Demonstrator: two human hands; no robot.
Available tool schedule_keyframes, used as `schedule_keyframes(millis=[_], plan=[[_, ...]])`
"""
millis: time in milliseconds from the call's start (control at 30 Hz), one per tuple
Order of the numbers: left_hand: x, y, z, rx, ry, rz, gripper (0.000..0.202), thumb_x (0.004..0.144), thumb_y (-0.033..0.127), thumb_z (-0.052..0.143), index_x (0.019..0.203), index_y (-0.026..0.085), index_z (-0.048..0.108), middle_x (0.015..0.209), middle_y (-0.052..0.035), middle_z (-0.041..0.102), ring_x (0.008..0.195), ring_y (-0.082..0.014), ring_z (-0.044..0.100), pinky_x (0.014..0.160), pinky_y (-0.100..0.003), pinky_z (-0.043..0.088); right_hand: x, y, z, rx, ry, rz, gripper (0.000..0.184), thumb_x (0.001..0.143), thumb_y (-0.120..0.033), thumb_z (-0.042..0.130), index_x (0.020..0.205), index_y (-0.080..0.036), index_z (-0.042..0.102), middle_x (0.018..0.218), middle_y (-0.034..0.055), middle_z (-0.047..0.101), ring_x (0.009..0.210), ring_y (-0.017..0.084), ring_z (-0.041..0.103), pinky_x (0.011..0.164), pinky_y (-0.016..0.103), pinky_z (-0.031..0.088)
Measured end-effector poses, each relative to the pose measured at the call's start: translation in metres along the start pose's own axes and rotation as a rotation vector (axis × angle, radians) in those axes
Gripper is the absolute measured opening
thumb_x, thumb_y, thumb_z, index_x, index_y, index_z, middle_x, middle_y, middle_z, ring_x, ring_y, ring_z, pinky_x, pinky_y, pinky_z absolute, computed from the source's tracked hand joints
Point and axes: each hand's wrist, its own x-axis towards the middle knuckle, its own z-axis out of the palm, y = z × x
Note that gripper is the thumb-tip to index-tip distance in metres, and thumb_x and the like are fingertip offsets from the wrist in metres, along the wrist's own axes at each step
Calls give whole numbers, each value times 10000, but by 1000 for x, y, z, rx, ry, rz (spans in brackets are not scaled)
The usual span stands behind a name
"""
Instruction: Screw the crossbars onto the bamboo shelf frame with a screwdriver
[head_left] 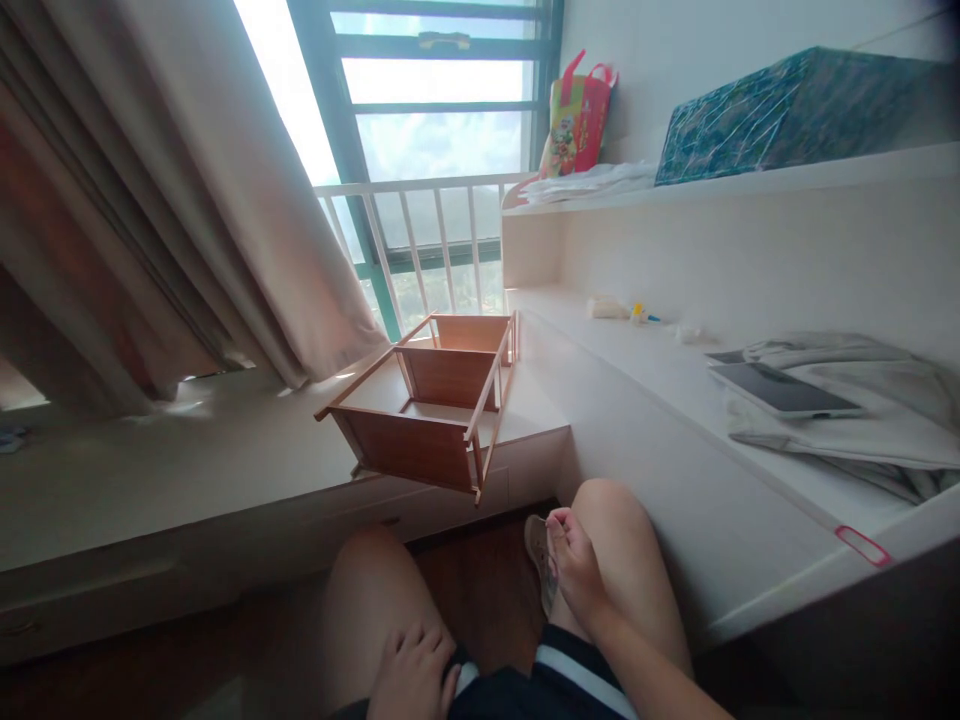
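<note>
My left hand [414, 670] lies flat on my left thigh, fingers stretched out and a little apart, with nothing in it. My right hand [574, 560] rests by the inner side of my right knee. Its fingers are curled in and the thumb lies against them; no object shows in it. In front of my knees, a brown wooden rack [405, 445] with several shelf boards lies on its side on the white ledge [247, 455]. Its near end sticks out past the ledge edge. Neither hand touches the rack.
On the right-hand desk [630, 350] lie a tablet [787, 388], folded grey cloth [885, 400], a small yellow-capped item [638, 313] and a red-rimmed piece [862, 545]. The upper shelf holds a teal box [750, 115] and a red bag [581, 120]. A curtain [225, 200] hangs left.
</note>
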Motion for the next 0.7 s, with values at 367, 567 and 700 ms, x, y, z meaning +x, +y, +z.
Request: schedule_keyframes(millis=[367, 567, 700], plan=[[51, -4, -75, -81, 168, 112, 400, 969, 358, 404, 753, 218, 711, 888, -68, 708, 922, -262, 625, 822, -430, 410, 44, -66, 37, 36, -59, -74, 336, 886, -539, 603, 888, -219, 500, 565, -84, 395, 429, 90, 351, 405, 214, 242], [120, 8, -172, -208, 951, 271, 319, 909, 407, 585, 1186, 250, 601, 1345, -77, 582, 1290, -263, 484, 1073, -436, 321, 88, -103, 68, -47, -177, -173, 285, 916, -466, 594, 827, -198, 552, 623, -33, 549, 546, 119, 472, 517, 234, 328], [160, 10, -173, -157, 863, 272, 458, 919, 423, 576, 1343, 269, 498, 1461, -61, 511, 1445, -280, 313, 1183, -520, 114, 111, -104, 81, -69, -185, -141, 323, 922, -483, 578, 778, -199, 529, 597, -40, 533, 540, 119, 453, 520, 237, 319]])
